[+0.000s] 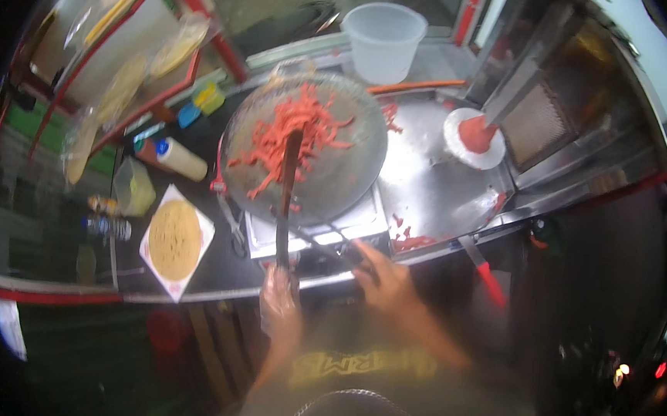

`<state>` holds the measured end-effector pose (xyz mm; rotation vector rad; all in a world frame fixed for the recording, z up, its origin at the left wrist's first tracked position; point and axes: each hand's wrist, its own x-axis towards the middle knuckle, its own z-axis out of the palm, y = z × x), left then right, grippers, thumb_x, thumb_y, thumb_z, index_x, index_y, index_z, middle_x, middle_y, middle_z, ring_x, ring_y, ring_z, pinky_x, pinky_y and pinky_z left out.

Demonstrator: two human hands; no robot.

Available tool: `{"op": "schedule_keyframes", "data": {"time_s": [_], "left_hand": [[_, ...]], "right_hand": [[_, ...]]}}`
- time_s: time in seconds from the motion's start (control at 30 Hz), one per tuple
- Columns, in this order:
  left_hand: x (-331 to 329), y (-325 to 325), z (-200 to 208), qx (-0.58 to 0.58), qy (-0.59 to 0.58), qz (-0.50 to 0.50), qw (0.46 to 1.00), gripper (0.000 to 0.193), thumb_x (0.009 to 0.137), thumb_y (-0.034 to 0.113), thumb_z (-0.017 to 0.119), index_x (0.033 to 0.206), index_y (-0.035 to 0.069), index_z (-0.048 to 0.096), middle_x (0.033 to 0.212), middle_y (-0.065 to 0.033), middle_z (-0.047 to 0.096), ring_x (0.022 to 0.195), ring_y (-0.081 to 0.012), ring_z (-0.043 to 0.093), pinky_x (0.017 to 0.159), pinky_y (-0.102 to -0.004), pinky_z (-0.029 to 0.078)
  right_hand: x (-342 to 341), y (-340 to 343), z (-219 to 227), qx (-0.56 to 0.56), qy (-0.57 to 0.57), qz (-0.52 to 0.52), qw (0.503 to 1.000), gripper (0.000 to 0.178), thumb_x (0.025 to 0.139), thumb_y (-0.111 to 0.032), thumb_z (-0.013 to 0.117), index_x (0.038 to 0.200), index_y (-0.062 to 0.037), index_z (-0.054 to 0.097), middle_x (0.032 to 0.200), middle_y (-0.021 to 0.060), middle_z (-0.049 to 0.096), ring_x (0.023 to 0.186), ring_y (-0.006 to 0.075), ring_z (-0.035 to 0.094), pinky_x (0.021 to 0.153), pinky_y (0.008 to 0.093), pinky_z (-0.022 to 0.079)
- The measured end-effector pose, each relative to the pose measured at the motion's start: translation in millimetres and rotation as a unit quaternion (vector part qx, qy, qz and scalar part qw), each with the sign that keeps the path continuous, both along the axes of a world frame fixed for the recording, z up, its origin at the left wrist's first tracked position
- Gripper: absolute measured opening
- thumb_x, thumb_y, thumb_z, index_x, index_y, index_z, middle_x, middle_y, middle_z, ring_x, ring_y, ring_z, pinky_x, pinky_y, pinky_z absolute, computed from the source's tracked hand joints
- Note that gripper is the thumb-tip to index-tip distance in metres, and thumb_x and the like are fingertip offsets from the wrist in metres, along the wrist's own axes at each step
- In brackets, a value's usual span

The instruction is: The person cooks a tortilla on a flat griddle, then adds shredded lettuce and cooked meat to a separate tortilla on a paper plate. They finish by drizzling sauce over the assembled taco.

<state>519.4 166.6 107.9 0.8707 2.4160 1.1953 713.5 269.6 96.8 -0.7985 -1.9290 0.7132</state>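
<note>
Head view. Left hand, plastic-gloved: closed round long brown tool, tip among red strips. Right hand: fingers curled round dark bar, kind unclear. Strips: loose on round griddle. Flatbread: on white paper, left of griddle. Done, apparently: strips cut, on griddle; flatbread laid out. Left, apparently: strips ungathered, flatbread unfilled.
</note>
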Motion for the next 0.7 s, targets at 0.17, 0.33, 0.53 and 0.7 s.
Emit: {"op": "schedule_keyframes", "data": {"time_s": [0.17, 0.33, 0.53, 0.7], "left_hand": [[-10, 2, 32, 0.057, -0.259, -0.108, 0.958, 0.048, 0.117, 0.037, 0.046, 0.140, -0.001, 0.065, 0.092, 0.0020, 0.058, 0.078, -0.0046, 0.050, 0.069, -0.0217, 0.040], [-5, -3, 38, 0.078, -0.243, -0.222, 0.941, 0.047, 0.117, 0.027, 0.045, 0.149, -0.005, 0.058, 0.079, 0.0025, 0.055, 0.070, -0.0072, 0.047, 0.063, -0.0246, 0.039], [-18, 5, 7, 0.056, -0.042, -0.124, 0.990, 0.040, 0.116, 0.029, 0.049, 0.129, -0.004, 0.068, 0.074, -0.0014, 0.056, 0.065, -0.0106, 0.050, 0.059, -0.0308, 0.041], [-17, 3, 13, 0.049, -0.064, -0.132, 0.988, 0.041, 0.115, 0.021, 0.049, 0.144, -0.002, 0.065, 0.080, -0.0062, 0.062, 0.070, -0.0126, 0.057, 0.065, -0.0318, 0.048]], "right_hand": [[-7, 1, -5, -0.005, 0.016, -0.008, 1.000, 0.055, 0.095, -0.006, 0.078, 0.147, -0.0001, 0.060, 0.124, 0.0265, 0.076, 0.087, 0.0323, 0.080, 0.076, 0.0399, 0.065], [-1, 2, -16, -0.033, -0.012, -0.023, 0.999, 0.056, 0.096, -0.006, 0.078, 0.149, -0.0015, 0.059, 0.106, 0.0229, 0.076, 0.084, 0.0319, 0.078, 0.073, 0.0401, 0.062], [9, -6, -25, -0.205, -0.059, -0.072, 0.974, 0.054, 0.101, -0.009, 0.074, 0.152, -0.0029, 0.057, 0.086, 0.0161, 0.072, 0.075, 0.0244, 0.074, 0.069, 0.0378, 0.059], [-2, 2, -18, -0.172, -0.013, -0.074, 0.982, 0.055, 0.101, -0.009, 0.074, 0.153, -0.0029, 0.057, 0.084, 0.0134, 0.071, 0.075, 0.0214, 0.073, 0.067, 0.0355, 0.058]]}}
